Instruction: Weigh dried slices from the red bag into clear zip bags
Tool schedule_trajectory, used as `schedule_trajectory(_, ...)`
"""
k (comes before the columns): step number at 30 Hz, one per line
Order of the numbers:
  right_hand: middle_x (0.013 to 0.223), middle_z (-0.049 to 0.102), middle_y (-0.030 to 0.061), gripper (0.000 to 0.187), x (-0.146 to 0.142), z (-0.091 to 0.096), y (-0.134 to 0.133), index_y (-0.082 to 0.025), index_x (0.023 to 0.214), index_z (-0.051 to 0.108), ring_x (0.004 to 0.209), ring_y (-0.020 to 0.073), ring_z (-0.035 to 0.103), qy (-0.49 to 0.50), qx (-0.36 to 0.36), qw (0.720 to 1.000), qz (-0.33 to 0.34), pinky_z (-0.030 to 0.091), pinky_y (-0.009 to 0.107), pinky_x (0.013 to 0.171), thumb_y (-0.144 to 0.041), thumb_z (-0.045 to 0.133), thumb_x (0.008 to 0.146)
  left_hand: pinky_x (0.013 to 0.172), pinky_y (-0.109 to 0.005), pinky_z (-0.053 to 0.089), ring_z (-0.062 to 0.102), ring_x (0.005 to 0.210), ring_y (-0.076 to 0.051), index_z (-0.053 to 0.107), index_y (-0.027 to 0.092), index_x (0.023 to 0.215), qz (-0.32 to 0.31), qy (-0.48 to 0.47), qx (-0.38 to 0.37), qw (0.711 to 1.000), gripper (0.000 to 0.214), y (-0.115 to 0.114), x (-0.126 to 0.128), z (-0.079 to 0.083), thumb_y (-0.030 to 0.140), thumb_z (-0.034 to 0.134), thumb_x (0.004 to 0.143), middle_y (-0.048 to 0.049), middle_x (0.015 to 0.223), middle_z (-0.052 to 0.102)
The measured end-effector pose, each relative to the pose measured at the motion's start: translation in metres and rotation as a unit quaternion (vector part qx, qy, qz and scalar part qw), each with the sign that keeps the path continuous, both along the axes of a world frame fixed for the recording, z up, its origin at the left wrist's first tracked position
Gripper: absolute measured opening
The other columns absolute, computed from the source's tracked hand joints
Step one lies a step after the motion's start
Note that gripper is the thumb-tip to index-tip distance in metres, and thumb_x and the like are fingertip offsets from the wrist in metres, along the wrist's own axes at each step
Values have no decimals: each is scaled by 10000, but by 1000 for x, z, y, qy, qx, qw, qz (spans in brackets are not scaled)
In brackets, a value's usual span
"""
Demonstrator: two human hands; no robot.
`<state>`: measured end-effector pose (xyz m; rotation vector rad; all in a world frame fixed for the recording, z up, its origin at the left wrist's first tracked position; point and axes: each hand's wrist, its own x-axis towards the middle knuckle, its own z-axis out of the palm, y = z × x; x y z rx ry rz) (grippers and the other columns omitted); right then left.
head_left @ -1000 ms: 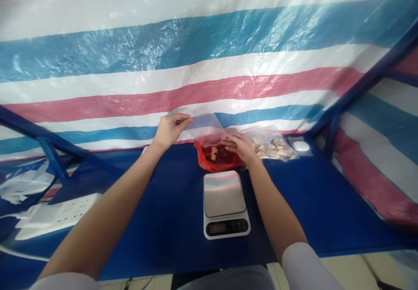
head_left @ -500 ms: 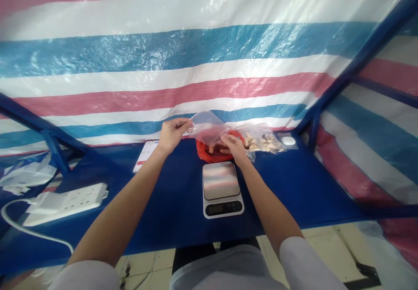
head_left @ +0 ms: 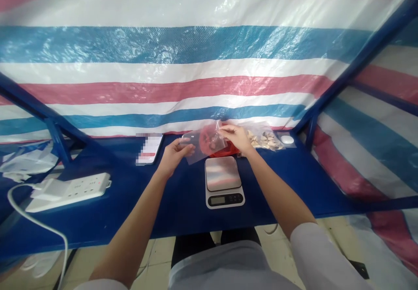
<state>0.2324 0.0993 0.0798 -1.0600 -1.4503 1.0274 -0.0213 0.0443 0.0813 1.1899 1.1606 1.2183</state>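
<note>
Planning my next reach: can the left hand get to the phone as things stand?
Probably yes. The left hand is right beside the phone, with only blue tabletop between them. It would likely have to release the clear plastic bag first.

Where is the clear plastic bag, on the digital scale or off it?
Off it: the clear plastic bag is held up by the right hand, beyond the digital scale, not resting on its platform.
</note>
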Motion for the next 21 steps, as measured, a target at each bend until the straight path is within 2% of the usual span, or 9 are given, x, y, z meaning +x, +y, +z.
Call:
schedule_trajectory(5,949,773,36,162,-20,19,13,-199,868,769,900,198,717,-86,79,992,53,568,317,840,-323,745,767,734,-336,577,697,714,-178,614,144,858,70,-25,19,997,464,-15,-7,-18,540,787,689,-79,828,743)
schedule_trajectory(7,960,776,32,143,-32,25,20,-210,918,766,919,195,723,-124,92,985,71,559,322,866,-263,725,792,774,-371,587,708,758,-200,602,143,863,83,-9,11,996,451,-20,-15,-29,523,777,696,-89,835,736)
schedule_trajectory(9,996,776,25,227,-46,30,27,-234,1032,753,939,188,728,-163,103,978,81,562,313,856,-217,708,810,808,-413,593,716,831,-227,590,146,972,118,41,30,992,461,-25,-25,-39,497,753,722,-107,925,728)
schedule_trajectory(11,1000,779,37,221,-60,35,34,-225,1040,758,947,191,733,-224,113,962,105,559,303,857,-208,701,827,828,-434,595,704,929,-248,549,162,1167,208,128,93,965,549,-29,-35,-46,437,748,736,-145,1121,684)
schedule_trajectory(13,1009,782,45,202,-76,40,41,-220,1031,768,943,194,738,-285,121,943,120,557,296,849,-193,669,857,933,-461,561,643,1123,-284,538,184,1247,266,257,185,910,509,-32,-42,-46,370,697,801,-168,1272,612)
schedule_trajectory(14,1019,782,45,206,-84,42,43,-221,1034,771,955,197,736,-311,127,933,126,553,293,853,-185,656,867,998,-470,527,601,1202,-292,566,193,1229,263,322,232,879,427,-33,-45,-45,335,661,838,-165,1302,594)
schedule_trajectory(16,1036,781,37,222,-100,43,49,-228,1060,771,990,205,729,-356,144,914,132,545,286,860,-195,636,887,1089,-474,461,549,1283,-292,638,205,1130,199,426,311,826,249,-33,-46,-42,274,585,897,-145,1293,607)
schedule_trajectory(19,1035,781,21,231,-122,37,58,-242,1082,771,1012,227,716,-429,165,880,119,535,299,865,-217,639,895,1082,-479,467,554,1286,-302,684,201,1059,63,507,353,784,212,-29,-43,-45,256,521,935,-134,1264,644)
schedule_trajectory(21,1061,776,23,239,-132,30,63,-241,1109,761,1016,240,706,-461,183,862,108,525,325,873,-225,623,914,1076,-497,466,550,1294,-322,694,185,1092,13,542,347,765,260,-26,-39,-53,282,499,949,-145,1279,648)
